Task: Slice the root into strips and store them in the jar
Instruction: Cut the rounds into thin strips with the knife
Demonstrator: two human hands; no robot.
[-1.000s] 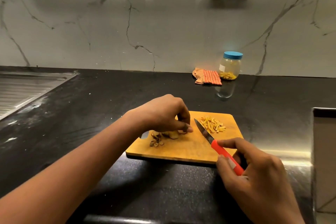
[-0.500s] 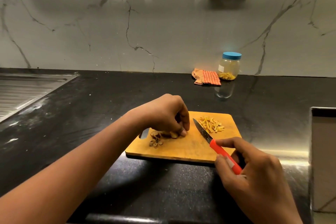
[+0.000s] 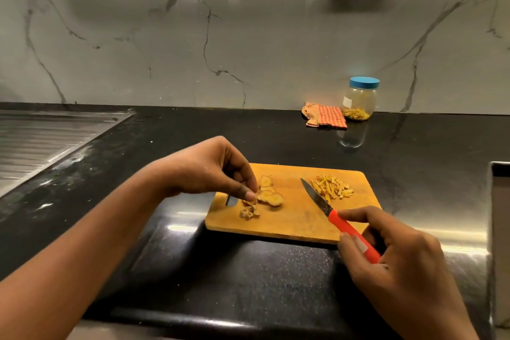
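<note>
A wooden cutting board [image 3: 292,218] lies on the black counter [image 3: 193,270] in front of the person. The left hand [image 3: 209,171] reaches in from 8 o'clock with its fingers curled downward, thumb and fingertips pinching the near edge of the root slices [image 3: 271,196], which lie overlapping at about 9 o'clock on the board. Just below them, toward 8 o'clock, sits a small heap of peel scraps [image 3: 248,214]. The right hand [image 3: 392,251] comes in from 5 o'clock and grips the orange handle of the knife [image 3: 317,197], whose blade points toward 11 o'clock across the board's middle; whether the blade touches the wood cannot be told. A pile of cut strips [image 3: 331,190] lies at 2 o'clock on the board, just beside the blade. Well beyond the board, at 1 o'clock against the marble wall, stands the jar [image 3: 360,99], blue lid on, with some yellow strips at its bottom. A checked cloth [image 3: 325,116] lies touching its left side, and a steel drainboard [image 3: 41,138] lies at 10 o'clock.
</note>
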